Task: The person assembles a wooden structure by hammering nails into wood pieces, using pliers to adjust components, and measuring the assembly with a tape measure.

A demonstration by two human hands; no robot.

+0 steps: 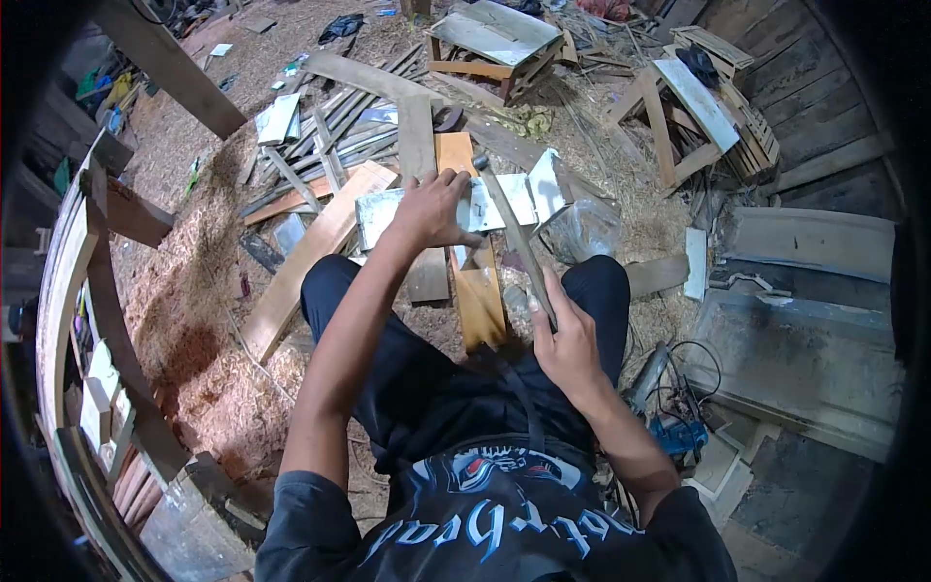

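Note:
A white-painted board (506,203) lies crosswise in front of me, with a short upright white piece (548,184) at its right end. My left hand (427,210) holds the board from above, its fingers reaching over the far edge and its thumb at the near edge. Under the board runs an orange-brown plank (477,291), beside a greyish plank (417,136). In my right hand (565,339) is a hammer (506,211), gripped low on the handle. The hammer head is raised near the board's far side, apart from my left hand.
A pale plank (312,262) lies left of my knees on wood shavings. Wood strips are piled beyond it. Two small wooden frames (497,39) (693,97) stand farther off. At right are a blue corded power tool (679,434), a clear plastic bag (587,231) and panels (795,359).

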